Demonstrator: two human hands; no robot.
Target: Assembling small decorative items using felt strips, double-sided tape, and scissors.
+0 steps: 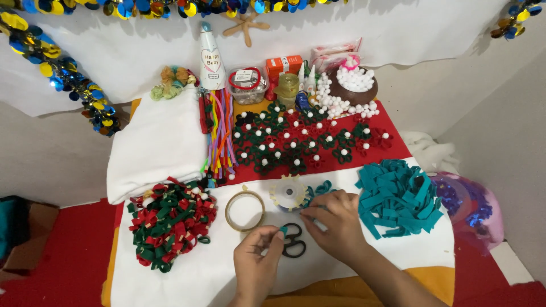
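My left hand [257, 261] pinches a small teal felt strip [282, 229] between thumb and finger, just left of black-handled scissors [293, 240] lying on the white cloth [193, 273]. My right hand [335, 222] reaches over the scissors, its fingertips closed on the other end of the teal piece. A clear tape roll [289, 192] and a brown tape ring [245, 210] lie just beyond the hands. A pile of teal felt strips [398, 196] sits to the right.
A heap of red and green felt loops [170, 222] lies at left. Finished red and green felt flowers [301, 139] with white pompoms cover the red cloth behind. Pipe cleaners [219, 133], jars, a bowl of white pompoms [354, 82] and a party hat [210, 57] stand at the back.
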